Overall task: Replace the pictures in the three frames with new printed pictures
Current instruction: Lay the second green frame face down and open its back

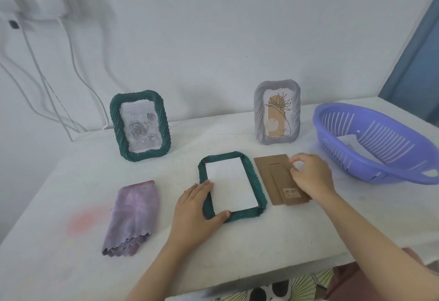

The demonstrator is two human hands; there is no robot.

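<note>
The table (237, 241) is seen as a white, matt surface, faintly grainy and speckled. The lying green frame (257, 189) is moulded in a twisted rope relief with a dull sheen, and the same finish is shown by the standing green frame (116, 129). The grey frame (259, 115) is ribbed likewise but matt. The white sheet (231, 184) is read as plain matt paper. The cardboard backing (267, 174) is brown, matt and uncoated. The purple basket (384, 144) is made of smooth, slightly glossy plastic. The cloth (133, 215) is soft, napped fabric.
</note>
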